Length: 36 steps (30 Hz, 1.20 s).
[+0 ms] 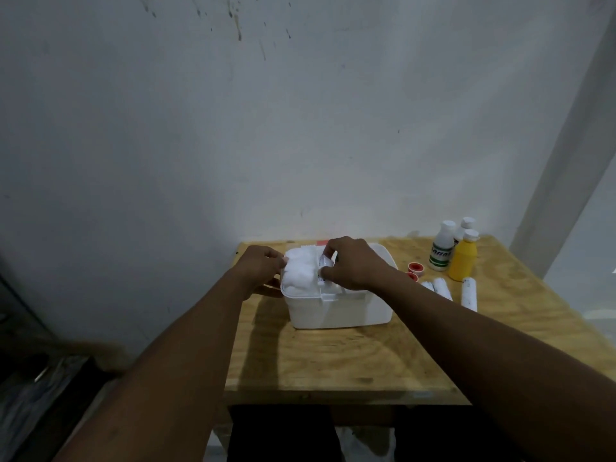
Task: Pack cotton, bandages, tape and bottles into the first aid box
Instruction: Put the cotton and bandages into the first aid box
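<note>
Cotton (300, 271): a white wad in the left end of the first aid box (333, 311), sitting proud of the rim and not yet down inside. We read its long axis as near-to-far, along the box's short side. It lies between the hands. The left hand (263, 266) is on its left edge, fingers curled and pinching it. The right hand (355, 265) is on its right edge, fingers curled onto what we take for the cotton's clear wrap. So the coming move looks like a straight push down with both hands. Right of the box on the table (333, 368), apart from it: tape rolls (414, 271), bandages (469, 293), bottles (462, 260). All are nearer the right hand, so we expect it to fetch them.
</note>
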Tool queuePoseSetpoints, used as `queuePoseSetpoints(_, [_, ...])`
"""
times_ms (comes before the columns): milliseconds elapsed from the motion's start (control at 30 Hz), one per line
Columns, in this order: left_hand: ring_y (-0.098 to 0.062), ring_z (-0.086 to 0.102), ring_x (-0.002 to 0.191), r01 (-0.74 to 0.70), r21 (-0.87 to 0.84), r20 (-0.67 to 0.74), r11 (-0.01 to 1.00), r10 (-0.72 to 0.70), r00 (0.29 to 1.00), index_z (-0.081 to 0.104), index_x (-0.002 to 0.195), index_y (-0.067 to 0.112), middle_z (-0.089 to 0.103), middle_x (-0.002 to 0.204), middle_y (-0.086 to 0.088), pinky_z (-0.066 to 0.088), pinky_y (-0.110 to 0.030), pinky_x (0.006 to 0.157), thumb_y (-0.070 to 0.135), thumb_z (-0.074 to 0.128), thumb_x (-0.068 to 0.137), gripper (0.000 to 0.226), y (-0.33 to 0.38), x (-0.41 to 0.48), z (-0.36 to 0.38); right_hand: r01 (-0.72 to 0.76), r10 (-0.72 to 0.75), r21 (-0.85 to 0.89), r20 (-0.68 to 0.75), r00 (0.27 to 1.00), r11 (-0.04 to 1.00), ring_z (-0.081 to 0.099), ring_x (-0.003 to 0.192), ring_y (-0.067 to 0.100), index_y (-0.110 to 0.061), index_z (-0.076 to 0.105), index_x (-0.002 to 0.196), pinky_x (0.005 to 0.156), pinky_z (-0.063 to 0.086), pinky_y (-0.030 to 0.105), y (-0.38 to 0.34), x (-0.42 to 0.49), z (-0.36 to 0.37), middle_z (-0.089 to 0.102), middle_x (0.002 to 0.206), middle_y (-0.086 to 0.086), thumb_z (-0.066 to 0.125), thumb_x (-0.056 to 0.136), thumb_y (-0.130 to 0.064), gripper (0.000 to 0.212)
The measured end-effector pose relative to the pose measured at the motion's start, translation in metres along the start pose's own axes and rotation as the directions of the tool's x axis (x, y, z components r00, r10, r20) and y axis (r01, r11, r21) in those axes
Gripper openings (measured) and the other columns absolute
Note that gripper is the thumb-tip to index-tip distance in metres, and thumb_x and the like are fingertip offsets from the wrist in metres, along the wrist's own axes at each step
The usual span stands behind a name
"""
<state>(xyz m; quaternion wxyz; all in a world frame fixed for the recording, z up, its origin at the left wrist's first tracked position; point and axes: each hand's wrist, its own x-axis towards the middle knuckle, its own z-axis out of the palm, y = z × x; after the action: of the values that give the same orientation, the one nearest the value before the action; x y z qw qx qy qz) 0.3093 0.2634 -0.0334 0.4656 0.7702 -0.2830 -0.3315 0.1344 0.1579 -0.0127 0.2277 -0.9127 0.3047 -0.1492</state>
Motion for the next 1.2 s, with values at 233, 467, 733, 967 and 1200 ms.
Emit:
queuePoseSetpoints(233, [-0.035, 0.072, 0.078, 0.012, 0.008, -0.006, 1.0, -0.012, 1.0, 0.068, 0.108, 0.002, 0.07, 0.103, -0.022, 0.06, -0.035, 0.053, 0.013, 0.06, 0.099, 0.016, 0.003, -0.001, 0.0, 0.01, 0.012, -0.114, 0.194, 0.981, 0.993, 0.066, 0.096, 0.026, -0.002, 0.077, 0.088, 0.085, 0.055, 0.038, 0.001, 0.002, -0.001, 0.075, 0.096, 0.013, 0.064, 0.081, -0.023, 0.026])
queuePoseSetpoints(467, [-0.034, 0.072, 0.08, 0.031, 0.054, -0.018, 0.998, -0.03, 0.999, 0.069, 0.106, 0.003, 0.07, 0.105, -0.02, 0.061, -0.037, 0.057, 0.014, 0.06, 0.098, 0.016, 0.005, 0.001, -0.002, -0.026, 0.036, -0.066, 0.158, 0.987, 0.998, 0.065, 0.106, 0.027, -0.005, 0.074, 0.101, 0.088, 0.05, 0.034, 0.006, 0.0, -0.008, 0.071, 0.112, 0.013, 0.063, 0.087, -0.027, 0.029])
queuePoseSetpoints(733, [-0.022, 0.067, 0.096, -0.245, 0.506, -0.183, 0.827, 0.38, 0.907, 0.077, 0.096, 0.017, 0.075, 0.105, -0.003, 0.047, -0.023, 0.081, 0.027, 0.068, 0.089, 0.016, 0.056, 0.027, 0.014, -0.127, 0.127, 0.018, -0.207, 0.97, 0.992, 0.064, 0.103, 0.024, -0.012, 0.075, 0.094, 0.078, 0.038, 0.022, 0.056, 0.012, -0.106, 0.071, 0.109, 0.006, 0.059, 0.088, -0.016, 0.017])
queuePoseSetpoints(967, [-0.017, 0.066, 0.098, -0.52, 0.646, 0.229, 0.559, 0.508, 0.831, 0.076, 0.102, 0.02, 0.071, 0.104, -0.003, 0.041, -0.018, 0.08, 0.024, 0.073, 0.086, 0.017, 0.122, 0.056, 0.104, -0.198, 0.191, -0.138, -0.062, 0.98, 0.97, 0.066, 0.097, 0.023, -0.014, 0.073, 0.094, 0.084, 0.052, 0.03, 0.134, -0.004, -0.08, 0.071, 0.108, 0.007, 0.064, 0.082, -0.017, 0.015])
queuePoseSetpoints(1200, [-0.021, 0.064, 0.103, -0.629, 0.676, 0.563, 0.384, 0.282, 0.777, 0.077, 0.107, 0.021, 0.065, 0.112, -0.003, 0.054, -0.035, 0.09, 0.02, 0.076, 0.087, 0.021, 0.135, 0.09, 0.196, -0.128, 0.122, -0.138, -0.053, 0.991, 0.982, 0.064, 0.085, 0.017, -0.023, 0.07, 0.091, 0.074, 0.053, 0.033, 0.176, -0.018, -0.03, 0.07, 0.093, 0.001, 0.063, 0.079, -0.03, 0.016])
